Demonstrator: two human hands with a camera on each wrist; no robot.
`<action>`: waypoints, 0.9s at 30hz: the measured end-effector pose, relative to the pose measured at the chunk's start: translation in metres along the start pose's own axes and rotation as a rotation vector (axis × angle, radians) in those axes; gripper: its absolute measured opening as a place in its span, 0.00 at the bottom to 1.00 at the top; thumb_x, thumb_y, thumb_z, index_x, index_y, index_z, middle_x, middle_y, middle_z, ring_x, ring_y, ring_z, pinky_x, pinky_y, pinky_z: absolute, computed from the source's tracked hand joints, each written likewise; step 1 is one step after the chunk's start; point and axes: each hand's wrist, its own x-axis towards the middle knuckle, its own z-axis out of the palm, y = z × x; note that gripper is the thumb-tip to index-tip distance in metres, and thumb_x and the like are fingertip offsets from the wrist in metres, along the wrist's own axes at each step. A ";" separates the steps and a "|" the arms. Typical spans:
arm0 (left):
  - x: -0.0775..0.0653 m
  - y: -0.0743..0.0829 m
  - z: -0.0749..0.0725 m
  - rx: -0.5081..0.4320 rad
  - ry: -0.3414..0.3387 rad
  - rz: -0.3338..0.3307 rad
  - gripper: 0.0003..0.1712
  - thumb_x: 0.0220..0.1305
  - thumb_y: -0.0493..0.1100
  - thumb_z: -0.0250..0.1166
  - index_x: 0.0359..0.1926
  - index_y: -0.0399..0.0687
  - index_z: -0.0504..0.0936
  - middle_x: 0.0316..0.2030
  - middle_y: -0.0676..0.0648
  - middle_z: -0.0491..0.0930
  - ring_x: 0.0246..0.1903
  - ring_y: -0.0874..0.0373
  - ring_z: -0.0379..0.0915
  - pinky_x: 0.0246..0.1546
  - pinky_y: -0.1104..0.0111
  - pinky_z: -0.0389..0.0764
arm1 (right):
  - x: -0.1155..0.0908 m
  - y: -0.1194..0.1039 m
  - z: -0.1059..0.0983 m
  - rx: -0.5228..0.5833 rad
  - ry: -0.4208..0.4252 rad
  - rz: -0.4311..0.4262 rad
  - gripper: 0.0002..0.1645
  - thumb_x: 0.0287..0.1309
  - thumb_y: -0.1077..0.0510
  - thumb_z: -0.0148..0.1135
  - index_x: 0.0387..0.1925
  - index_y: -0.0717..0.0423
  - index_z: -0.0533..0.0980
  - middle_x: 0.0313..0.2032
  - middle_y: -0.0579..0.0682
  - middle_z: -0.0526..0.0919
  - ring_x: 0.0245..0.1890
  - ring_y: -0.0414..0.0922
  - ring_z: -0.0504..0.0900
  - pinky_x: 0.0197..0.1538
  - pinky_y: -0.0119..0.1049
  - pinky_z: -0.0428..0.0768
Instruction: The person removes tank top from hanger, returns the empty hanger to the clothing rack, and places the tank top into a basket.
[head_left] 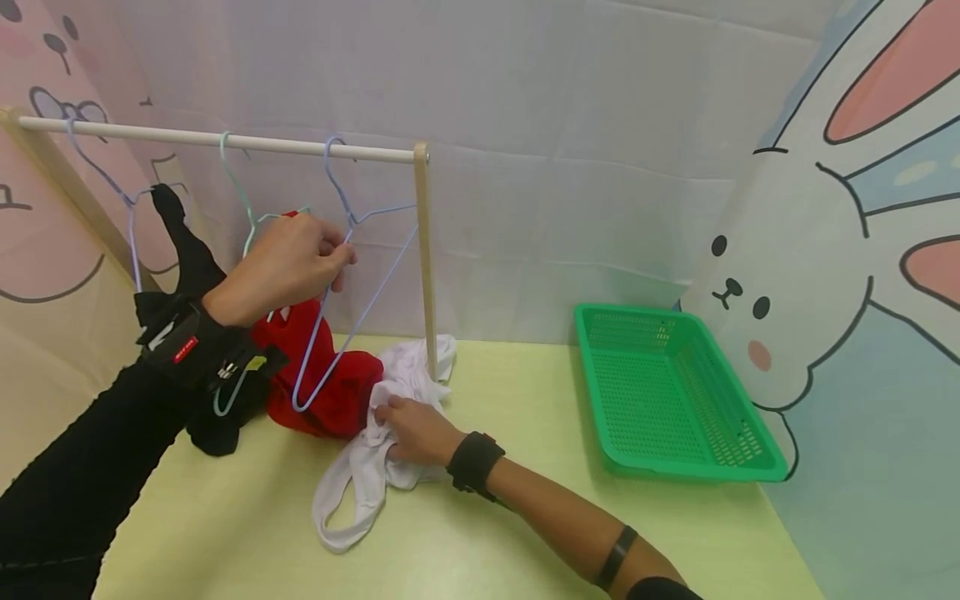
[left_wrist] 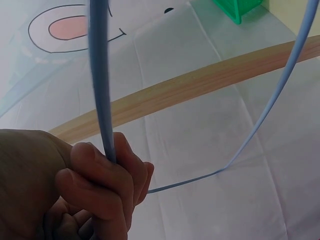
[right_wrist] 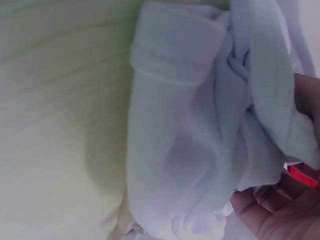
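Note:
My left hand (head_left: 292, 258) pinches one side of a light blue hanger (left_wrist: 102, 85), whose hook sits over the white rail (head_left: 285, 148) near its right end. In the left wrist view the fingers are curled at the hanger's bar. Low beside the stand's right post, my right hand (head_left: 418, 429) grips a bunched white garment (head_left: 411, 367) with a long strap loop trailing onto the table. Folds of the white cloth (right_wrist: 170, 125) fill much of the right wrist view and partly cover that hand.
Left of the blue hanger, a red garment (head_left: 356, 383) hangs on a mint hanger (head_left: 238, 183). Further left is a black garment (head_left: 183, 242) on another blue hanger (head_left: 105, 175). The wooden post (head_left: 424, 267) stands close to the white cloth. A green basket (head_left: 652, 392) lies at the right.

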 end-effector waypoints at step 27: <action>0.000 -0.005 0.001 -0.007 0.007 0.006 0.16 0.78 0.43 0.60 0.43 0.34 0.89 0.20 0.48 0.82 0.22 0.49 0.71 0.21 0.61 0.73 | -0.022 -0.002 -0.035 -0.027 0.099 -0.072 0.22 0.56 0.62 0.77 0.52 0.54 0.81 0.45 0.47 0.82 0.38 0.38 0.77 0.48 0.23 0.78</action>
